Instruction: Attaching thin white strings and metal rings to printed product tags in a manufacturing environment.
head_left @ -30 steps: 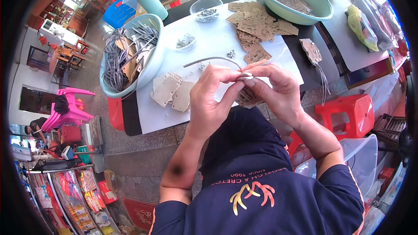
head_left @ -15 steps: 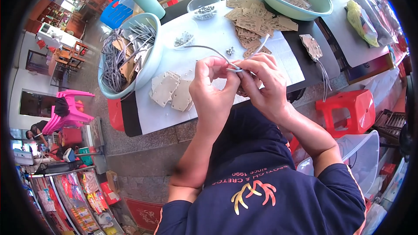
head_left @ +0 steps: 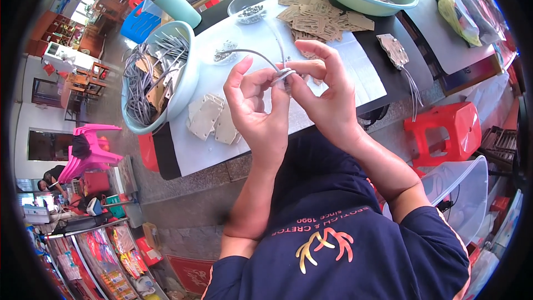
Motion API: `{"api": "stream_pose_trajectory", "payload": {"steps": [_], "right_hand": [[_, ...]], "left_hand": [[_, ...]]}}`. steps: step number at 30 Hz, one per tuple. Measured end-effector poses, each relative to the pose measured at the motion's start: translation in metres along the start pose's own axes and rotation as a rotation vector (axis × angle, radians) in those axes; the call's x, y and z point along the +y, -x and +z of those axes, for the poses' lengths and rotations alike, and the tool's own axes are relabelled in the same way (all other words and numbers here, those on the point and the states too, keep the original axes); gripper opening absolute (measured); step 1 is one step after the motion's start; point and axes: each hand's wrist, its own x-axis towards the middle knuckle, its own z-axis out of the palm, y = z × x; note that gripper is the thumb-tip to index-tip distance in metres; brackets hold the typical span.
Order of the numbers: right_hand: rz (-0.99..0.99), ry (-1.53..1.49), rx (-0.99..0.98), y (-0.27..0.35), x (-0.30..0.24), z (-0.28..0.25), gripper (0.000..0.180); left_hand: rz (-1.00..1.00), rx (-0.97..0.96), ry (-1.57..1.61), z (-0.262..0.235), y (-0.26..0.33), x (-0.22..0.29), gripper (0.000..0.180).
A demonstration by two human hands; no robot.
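Note:
A thin grey cord point(head_left: 250, 51) is looped over itself between my two hands, above the white sheet on the table. My left hand point(head_left: 258, 108) pinches the loop from the left with thumb and fingertips. From the other side my right hand point(head_left: 330, 86) grips it between thumb and forefinger, its other fingers raised. One cord end arcs left, the other rises away from me. What lies under the loop is mostly hidden by my fingers. Pale flat plates with small holes point(head_left: 202, 119) lie left of my left hand. Beyond my hands is a heap of brown cut plates point(head_left: 316, 16).
A light blue basin point(head_left: 190, 75) of grey cords stands at the left, a green basin point(head_left: 408, 3) at the far right. Small metal parts fill a clear bowl point(head_left: 250, 15). A corded plate point(head_left: 393, 51) lies right, near a red stool point(head_left: 463, 128).
The cord's far end has swung from pointing right to pointing away from me. My right fingers have lifted and spread, and the loop looks more tightly wound. The view has shifted slightly.

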Motion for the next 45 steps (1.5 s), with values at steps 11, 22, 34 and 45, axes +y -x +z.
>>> {"api": "stream_pose_trajectory", "payload": {"steps": [11, 22, 34, 45], "right_hand": [[0.221, -0.362, -0.096, -0.002, 0.006, -0.013, 0.039], [0.431, -0.676, -0.215, -0.015, 0.01, -0.027, 0.043], [0.45, -0.473, -0.136, -0.014, 0.0, -0.022, 0.047], [0.267, -0.492, -0.223, -0.009, 0.005, -0.016, 0.044]], "left_hand": [[-0.296, -0.107, 0.198, -0.007, -0.005, 0.005, 0.032], [-0.04, -0.149, -0.165, -0.012, -0.009, -0.007, 0.015], [0.213, -0.267, -0.623, -0.012, -0.016, 0.015, 0.02], [0.091, -0.223, -0.476, -0.012, -0.016, 0.015, 0.015]]}}
